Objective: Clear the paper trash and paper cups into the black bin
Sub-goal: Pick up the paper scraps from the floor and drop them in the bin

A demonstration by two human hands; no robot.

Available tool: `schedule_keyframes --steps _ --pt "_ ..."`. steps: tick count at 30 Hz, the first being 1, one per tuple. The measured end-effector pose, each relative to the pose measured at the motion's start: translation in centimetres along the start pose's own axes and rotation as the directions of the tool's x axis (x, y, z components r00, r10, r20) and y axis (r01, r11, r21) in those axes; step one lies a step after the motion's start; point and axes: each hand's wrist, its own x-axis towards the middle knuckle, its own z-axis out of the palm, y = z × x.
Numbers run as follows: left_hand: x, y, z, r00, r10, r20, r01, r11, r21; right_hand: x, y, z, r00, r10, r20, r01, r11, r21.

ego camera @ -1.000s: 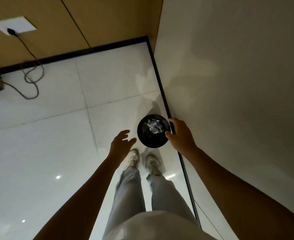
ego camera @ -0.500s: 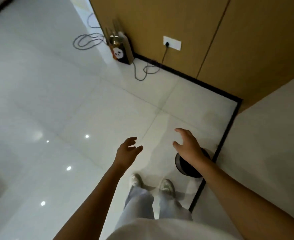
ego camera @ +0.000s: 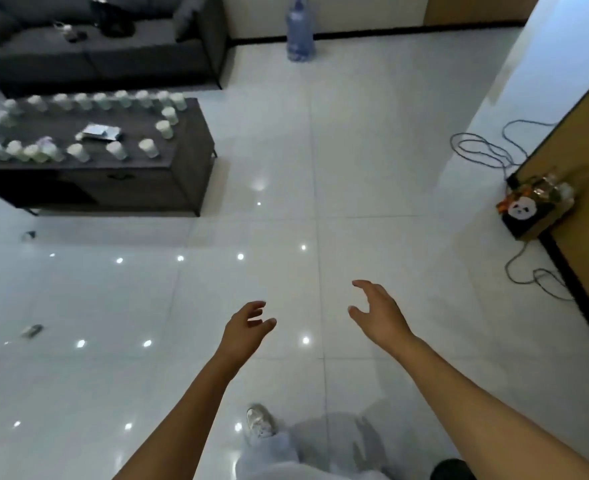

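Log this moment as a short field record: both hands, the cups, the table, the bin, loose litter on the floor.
left hand: open, holds nothing, over the floor
right hand: open, fingers spread, holds nothing
paper cups: many, upright, ringing the edge of the table top
coffee table: dark, far left, in front of a grey sofa
paper on table: a flat piece inside the ring of cups
black bin: only a dark rim at the bottom edge, under the right arm
floor litter: small scrap at left, kind unclear
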Motion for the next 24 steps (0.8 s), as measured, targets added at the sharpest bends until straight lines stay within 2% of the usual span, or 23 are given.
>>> schedule_keyframes --steps 4,10,18,24 --pt "1.2 -4.4 -11.3 0.989 -0.058 -0.136 0.048 0.996 -0.072 4.5 -10.4 7.5 0.980 -0.148 0.135 0.158 0.985 -0.065" --pt "1.4 -10.7 -25.0 0.935 -0.184 -0.304 0.122 0.970 -0.212 9.1 -23.4 18.3 0.893 -0.290 0.344 0.353 0.926 -0.135" --pt "3.0 -15.4 -36.1 0.807 -0.344 -0.480 0.134 0.898 -0.419 14.3 -36.7 30.7 0.720 -0.383 0.578 0.553 0.820 -0.145" --pt "9.4 -16.2 -44.6 0.726 -0.407 -0.554 0.103 0.861 -0.497 22.0 -46.2 38.4 0.603 -0.408 0.686 0.646 0.754 -0.119"
